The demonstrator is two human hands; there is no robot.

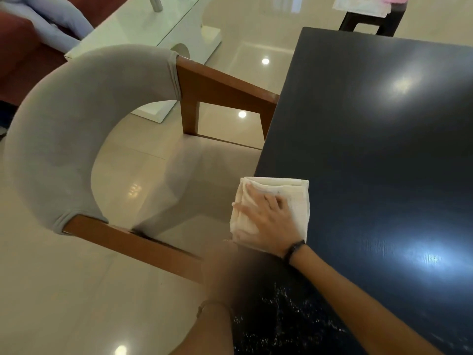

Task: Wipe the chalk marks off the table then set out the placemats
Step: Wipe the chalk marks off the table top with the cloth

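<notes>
Nearest, chalk specks (pixel 294 313) dot the dark desk (pixel 384 139) beside the blurred left hand (pixel 220 267) — its grip cannot be told. Beyond, the right hand (pixel 268 221) presses flat, fingers spread, on a folded cloth (pixel 297 193) overhanging the desk's edge — a grey chair (pixel 76 124) stands left.

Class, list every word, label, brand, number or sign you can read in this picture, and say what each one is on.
None: no readable text anywhere.
The cloth under the right hand is plain.
The dark table carries only white chalk specks, not letters.
The wristband shows no legible marking.
</notes>
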